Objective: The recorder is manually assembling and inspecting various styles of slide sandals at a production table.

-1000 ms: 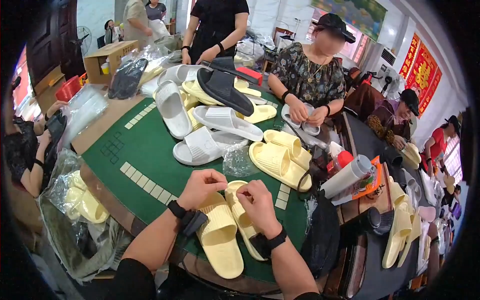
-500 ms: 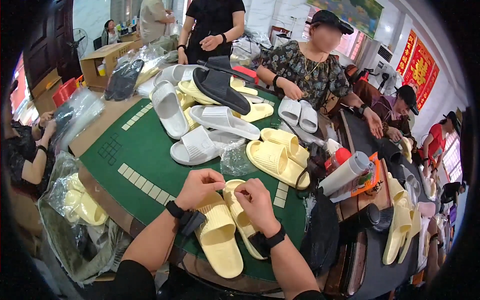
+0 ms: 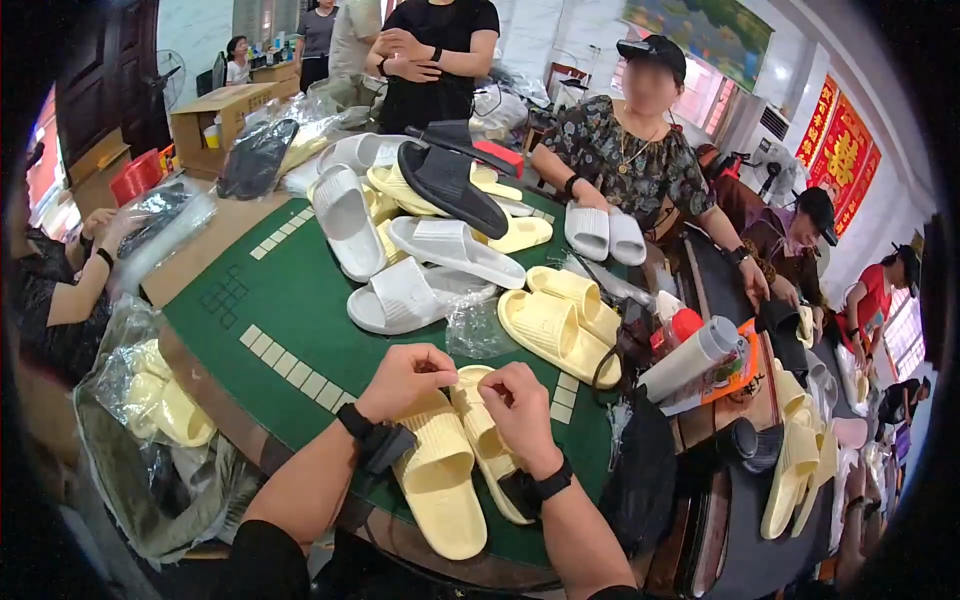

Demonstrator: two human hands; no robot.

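Observation:
Both my hands hover over a pair of pale yellow slippers, one slipper (image 3: 440, 495) to the left and its mate (image 3: 478, 425) to the right, lying on a green mat (image 3: 290, 330). My left hand (image 3: 408, 380) pinches thumb against fingers above the left slipper's far end. Opposite it, my right hand (image 3: 522, 405) is curled in a similar pinch, partly covering the right slipper. Anything between the fingertips is too small to make out. Beyond my hands lie a crumpled clear plastic bag (image 3: 476, 325) and a second yellow slipper pair (image 3: 565, 325).
Grey slippers (image 3: 400, 295) and a black slipper (image 3: 450, 188) are heaped at the mat's far side. A white tumbler (image 3: 690, 358) stands to the right. At left sits a sack (image 3: 215, 500) with bagged yellow slippers. Across the table, a person (image 3: 640, 150) handles grey slippers (image 3: 605, 235).
The person across now has a hand on the grey slippers. The standing person in black has folded their arms. My hands stay pinched in nearly the same place; the view has shifted slightly.

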